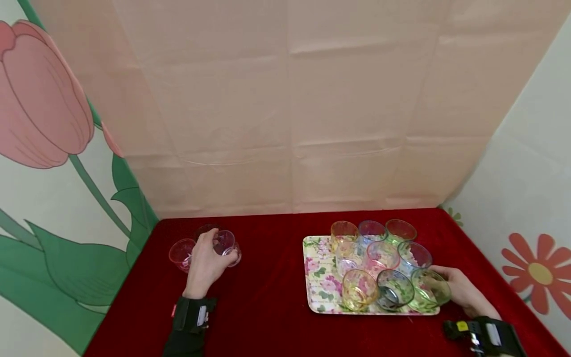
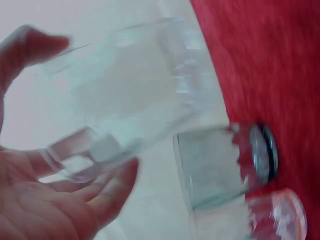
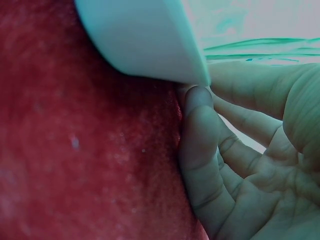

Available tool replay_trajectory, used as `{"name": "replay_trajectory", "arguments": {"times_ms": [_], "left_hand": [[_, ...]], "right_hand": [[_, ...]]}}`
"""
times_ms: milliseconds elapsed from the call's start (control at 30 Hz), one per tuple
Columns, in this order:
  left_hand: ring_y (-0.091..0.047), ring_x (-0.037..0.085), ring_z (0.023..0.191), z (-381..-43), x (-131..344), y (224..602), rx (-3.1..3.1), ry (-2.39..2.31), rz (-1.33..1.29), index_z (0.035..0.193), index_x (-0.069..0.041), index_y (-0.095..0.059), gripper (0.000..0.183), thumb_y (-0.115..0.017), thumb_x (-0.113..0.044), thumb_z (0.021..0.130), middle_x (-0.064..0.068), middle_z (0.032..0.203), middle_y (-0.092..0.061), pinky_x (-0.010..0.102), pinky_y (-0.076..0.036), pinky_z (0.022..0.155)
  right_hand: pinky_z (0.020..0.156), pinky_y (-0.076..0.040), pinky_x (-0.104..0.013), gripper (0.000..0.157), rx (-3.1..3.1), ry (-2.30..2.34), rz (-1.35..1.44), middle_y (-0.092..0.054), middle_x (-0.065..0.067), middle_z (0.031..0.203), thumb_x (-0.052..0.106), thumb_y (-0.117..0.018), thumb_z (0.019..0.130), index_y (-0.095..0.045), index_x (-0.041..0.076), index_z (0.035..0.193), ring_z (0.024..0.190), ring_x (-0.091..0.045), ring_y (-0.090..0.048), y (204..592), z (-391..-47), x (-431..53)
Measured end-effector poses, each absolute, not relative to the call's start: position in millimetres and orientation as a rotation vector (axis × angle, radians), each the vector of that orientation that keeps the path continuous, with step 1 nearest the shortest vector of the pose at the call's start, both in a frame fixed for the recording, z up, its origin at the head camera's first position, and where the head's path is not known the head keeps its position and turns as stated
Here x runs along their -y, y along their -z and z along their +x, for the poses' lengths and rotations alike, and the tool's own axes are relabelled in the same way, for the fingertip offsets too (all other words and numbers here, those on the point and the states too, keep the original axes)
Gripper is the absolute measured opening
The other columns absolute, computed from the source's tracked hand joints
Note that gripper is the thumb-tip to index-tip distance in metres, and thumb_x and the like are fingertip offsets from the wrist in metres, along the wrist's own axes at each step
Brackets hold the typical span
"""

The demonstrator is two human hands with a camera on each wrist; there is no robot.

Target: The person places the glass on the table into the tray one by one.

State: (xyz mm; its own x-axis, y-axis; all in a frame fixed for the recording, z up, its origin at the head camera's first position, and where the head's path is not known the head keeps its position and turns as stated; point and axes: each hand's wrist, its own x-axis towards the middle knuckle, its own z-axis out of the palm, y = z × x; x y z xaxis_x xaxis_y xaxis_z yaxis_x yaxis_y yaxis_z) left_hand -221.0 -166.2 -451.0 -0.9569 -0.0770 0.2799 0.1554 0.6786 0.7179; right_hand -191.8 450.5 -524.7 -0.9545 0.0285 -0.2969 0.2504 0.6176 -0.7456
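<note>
Here, on a red cloth (image 1: 272,277) spread before a peach backdrop (image 1: 294,109), a person works among small glass cups. At far left, a pink-tinted cup (image 1: 181,254) stands just outside the left hand (image 1: 206,265), on its little-finger side. The left hand itself is wrapped around a clear glass cup (image 1: 225,244), thumb on one side and fingers (image 2: 107,187) curled under the other; the wrist view shows that cup tilted in the grasp, with a second clear cup (image 2: 220,165) close beyond the fingertips and resting on the cloth. A black wrist strap (image 1: 193,313) sits behind the hand.

Well apart to the right, a floral tray (image 1: 318,282) carries a tight cluster of coloured cups: yellow, blue, green, pink and grey ones standing upright, rims touching or nearly so. The right hand (image 1: 461,292) rests at the tray's near right corner, its fingers curved against a green cup (image 1: 429,290) on the tray's outer edge. From the right wrist view, the fingers (image 3: 200,145) lie along the cloth with a fingertip touching the tray's white rim; whether they truly clasp the green cup cannot be told.
</note>
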Motion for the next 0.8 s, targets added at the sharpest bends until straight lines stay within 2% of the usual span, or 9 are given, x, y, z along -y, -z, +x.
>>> {"name": "replay_trajectory", "arguments": {"times_ms": [133,300,467,600,700,800], "left_hand": [[-0.064,0.029,0.102,-221.4,158.4,456.0,2.432,1.271,-0.160,0.132,-0.001,-0.063,0.063,-0.087,-0.028,0.080,0.017,0.115,-0.068,0.046,-0.053,0.083],[-0.062,0.023,0.095,-222.5,143.6,461.2,2.298,1.356,-0.224,0.126,-0.006,-0.069,0.058,-0.090,-0.031,0.078,0.012,0.105,-0.070,0.041,-0.050,0.079],[-0.058,0.028,0.104,-225.2,125.5,461.4,2.277,1.488,-0.200,0.133,-0.011,-0.061,0.071,-0.094,-0.031,0.073,0.007,0.110,-0.067,0.045,-0.048,0.087],[-0.061,0.035,0.108,-231.6,109.3,461.5,2.250,1.660,-0.234,0.135,-0.011,-0.049,0.080,-0.095,-0.025,0.071,0.013,0.114,-0.064,0.048,-0.052,0.090],[-0.062,0.037,0.107,-238.0,96.2,463.9,2.236,1.769,-0.281,0.135,-0.010,-0.042,0.084,-0.095,-0.022,0.071,0.018,0.116,-0.062,0.047,-0.053,0.090],[-0.060,0.036,0.110,-243.0,82.6,467.3,2.234,1.844,-0.300,0.137,-0.010,-0.041,0.086,-0.096,-0.025,0.071,0.018,0.120,-0.061,0.045,-0.056,0.086]], "right_hand": [[0.071,-0.052,-0.031,0.057,-2.584,1.250,0.227,-0.068,-0.011,0.108,0.034,-0.068,0.098,-0.058,-0.012,0.131,0.091,-0.019,-0.055,525.3,-191.8,-450.3],[0.071,-0.053,-0.031,0.059,-2.580,1.248,0.236,-0.068,-0.012,0.109,0.035,-0.069,0.098,-0.057,-0.012,0.132,0.093,-0.020,-0.055,526.2,-193.1,-451.5],[0.071,-0.053,-0.032,0.062,-2.571,1.249,0.255,-0.068,-0.013,0.110,0.035,-0.069,0.097,-0.055,-0.013,0.134,0.094,-0.021,-0.055,526.5,-193.5,-452.1],[0.071,-0.053,-0.032,0.061,-2.573,1.250,0.254,-0.068,-0.013,0.110,0.035,-0.070,0.098,-0.056,-0.013,0.133,0.093,-0.021,-0.055,526.1,-193.3,-451.8],[0.071,-0.052,-0.031,0.059,-2.578,1.243,0.252,-0.068,-0.013,0.110,0.034,-0.069,0.098,-0.056,-0.013,0.133,0.093,-0.021,-0.055,525.7,-193.4,-451.4],[0.072,-0.052,-0.031,0.058,-2.577,1.243,0.242,-0.068,-0.013,0.110,0.033,-0.069,0.098,-0.056,-0.013,0.132,0.093,-0.021,-0.055,525.1,-193.5,-450.7]]}}
